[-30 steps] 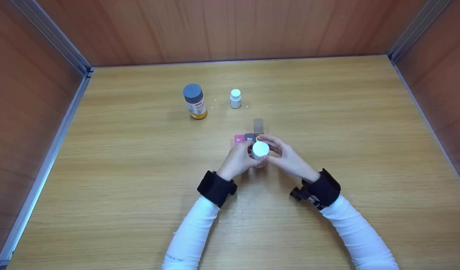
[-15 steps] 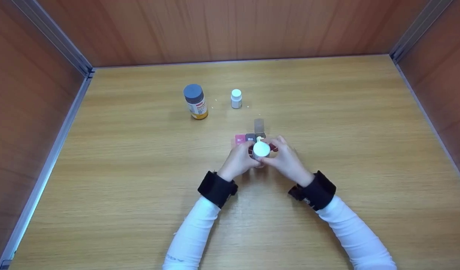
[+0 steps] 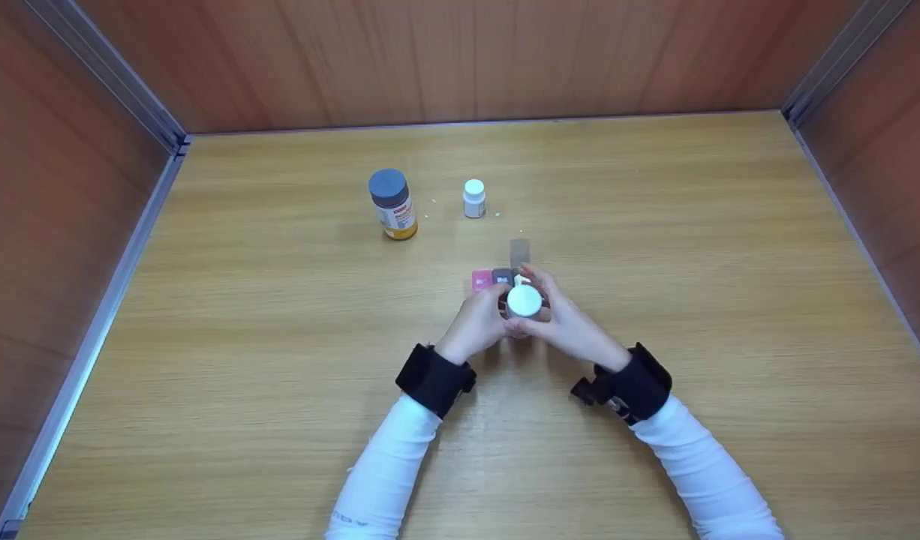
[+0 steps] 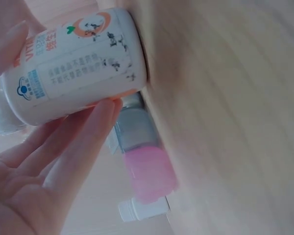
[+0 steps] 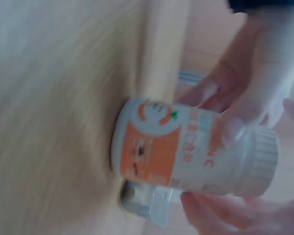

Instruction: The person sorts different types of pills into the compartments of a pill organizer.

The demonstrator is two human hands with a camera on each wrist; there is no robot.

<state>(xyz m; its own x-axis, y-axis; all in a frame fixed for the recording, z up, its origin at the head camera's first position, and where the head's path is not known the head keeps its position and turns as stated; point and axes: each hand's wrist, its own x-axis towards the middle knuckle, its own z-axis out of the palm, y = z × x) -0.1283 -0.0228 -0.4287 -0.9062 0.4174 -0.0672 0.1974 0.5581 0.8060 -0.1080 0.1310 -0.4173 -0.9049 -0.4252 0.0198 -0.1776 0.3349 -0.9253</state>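
A white vitamin C bottle [image 3: 524,301] with an orange label and ribbed white cap stands upright on the table between both hands. My left hand [image 3: 476,321] grips its body from the left, fingers along its side in the left wrist view. My right hand [image 3: 576,321] curves round the bottle near the cap, thumb on the near side, fingers on the far side. Just behind is a small pill organizer [image 3: 482,280] with pink and dark grey lids; one lid [image 3: 520,252] is flipped up. Something pale yellow [image 3: 521,280] shows at that compartment, partly covered by the bottle and fingers.
A larger bottle [image 3: 392,204] with a dark blue cap and amber base stands at the back left. To its right is a small white bottle [image 3: 473,199], with several tiny white crumbs around it. Wood-grain panels [image 3: 460,60] wall the table at back and sides.
Half a second ago my right fingers had turned in closer round the cap; now they reach farther round its far side, as one second ago. The left hand holds the bottle in place throughout.
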